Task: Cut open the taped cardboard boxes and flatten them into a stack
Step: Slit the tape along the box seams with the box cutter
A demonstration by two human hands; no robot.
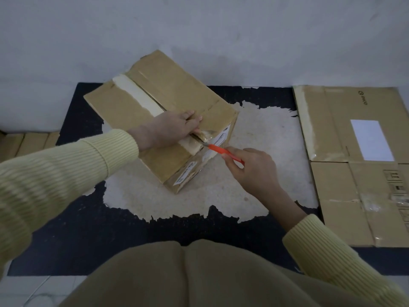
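A brown cardboard box (177,94) sits askew on the worn black mat (88,229), a pale strip of tape (137,94) running along its top seam. My left hand (174,127) lies on the box top, its fingers hooked into the opened seam near the front edge. My right hand (250,171) grips an orange box cutter (223,151), whose blade tip meets the tape at the box's front corner. White shipping labels (188,171) cover the near side face.
Flattened cardboard (345,138) with a white label lies to the right of the mat. More cardboard (26,142) shows at the far left by the pale wall (199,29). My lap fills the bottom of the view. Light floor tiles show at bottom left.
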